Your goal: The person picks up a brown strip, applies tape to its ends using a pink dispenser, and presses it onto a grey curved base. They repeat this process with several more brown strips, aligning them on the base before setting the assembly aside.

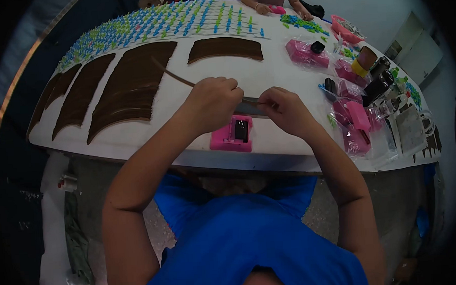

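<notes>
A thin brown strip (174, 76) runs up and left out of my left hand (216, 103), whose fingers are wrapped round it. The strip's other part shows between my hands, and my right hand (283, 107) pinches it near its end. Just below my hands a pink block (230, 138) with a black piece (242, 130) in it sits near the table's front edge. A grey flat piece (251, 108) lies partly hidden behind my fingers. Brown sheets of strips (132, 80) lie on the white table to the left, and a smaller one (225, 48) lies farther back.
Rows of blue and green clips (160, 23) stand at the back left. Pink blocks in clear plastic (306, 53), dark bottles (378, 85) and a pink basket (347, 29) occupy the right side. Across the table, a person's hands (265, 9) are near loose clips (304, 24).
</notes>
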A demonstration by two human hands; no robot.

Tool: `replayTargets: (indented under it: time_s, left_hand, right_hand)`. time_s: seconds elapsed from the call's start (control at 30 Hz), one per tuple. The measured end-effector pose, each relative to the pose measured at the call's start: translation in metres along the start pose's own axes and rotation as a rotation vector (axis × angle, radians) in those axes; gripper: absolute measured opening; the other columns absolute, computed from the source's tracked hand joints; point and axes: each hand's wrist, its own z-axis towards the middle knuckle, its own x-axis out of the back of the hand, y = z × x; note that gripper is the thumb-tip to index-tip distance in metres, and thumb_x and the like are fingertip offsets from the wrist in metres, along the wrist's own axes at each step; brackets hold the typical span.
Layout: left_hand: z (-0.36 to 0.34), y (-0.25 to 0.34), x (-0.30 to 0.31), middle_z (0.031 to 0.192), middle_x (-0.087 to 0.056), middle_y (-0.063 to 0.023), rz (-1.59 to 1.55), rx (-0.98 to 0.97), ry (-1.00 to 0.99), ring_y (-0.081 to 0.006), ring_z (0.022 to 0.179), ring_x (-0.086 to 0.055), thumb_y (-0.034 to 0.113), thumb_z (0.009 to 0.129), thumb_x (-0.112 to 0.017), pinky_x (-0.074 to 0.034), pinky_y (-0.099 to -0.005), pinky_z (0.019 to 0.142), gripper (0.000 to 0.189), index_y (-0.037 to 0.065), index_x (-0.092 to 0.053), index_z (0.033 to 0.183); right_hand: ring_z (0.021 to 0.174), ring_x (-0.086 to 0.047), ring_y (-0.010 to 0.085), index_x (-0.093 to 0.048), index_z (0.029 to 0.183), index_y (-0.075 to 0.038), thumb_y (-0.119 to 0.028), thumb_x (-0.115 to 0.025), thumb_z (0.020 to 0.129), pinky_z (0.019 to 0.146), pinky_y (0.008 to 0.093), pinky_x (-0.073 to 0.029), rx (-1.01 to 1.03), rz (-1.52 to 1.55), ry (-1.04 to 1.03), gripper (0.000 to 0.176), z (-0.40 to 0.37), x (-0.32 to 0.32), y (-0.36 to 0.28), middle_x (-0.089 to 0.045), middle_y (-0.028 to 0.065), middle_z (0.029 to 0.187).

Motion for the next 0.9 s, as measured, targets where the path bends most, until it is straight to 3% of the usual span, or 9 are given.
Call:
replayTargets:
  time_s: [0.5, 0.9]
  left_hand:
    - [0.002, 0.003, 0.023, 0.088, -0.073, -0.0033, 0.137, -0.152, -0.260, -0.0219, 0.100, -0.069, 0.008, 0.086, -0.073, -0.052, -0.0378, 0.094, 0.011, 0.015, -0.080, 0.090]
    - [0.003, 0.004, 0.021, 0.088, -0.074, -0.0022, 0.215, -0.147, -0.300, -0.0201, 0.100, -0.069, 0.011, 0.087, -0.072, -0.050, -0.0362, 0.094, 0.011, 0.017, -0.081, 0.090]
  right_hand:
    - [0.077, -0.073, 0.0294, -0.065, 0.097, -0.005, -0.008, -0.077, 0.092, 0.070, 0.0380, -0.058, 0.056, 0.095, -0.164, 0.014, 0.002, -0.049, 0.003, -0.073, 0.0116, 0.085]
    - [0.078, -0.072, 0.0331, -0.062, 0.094, -0.006, -0.016, -0.078, 0.094, 0.068, 0.0423, -0.057, 0.091, 0.061, -0.125, 0.019, 0.005, -0.062, 0.013, -0.074, 0.0116, 0.085]
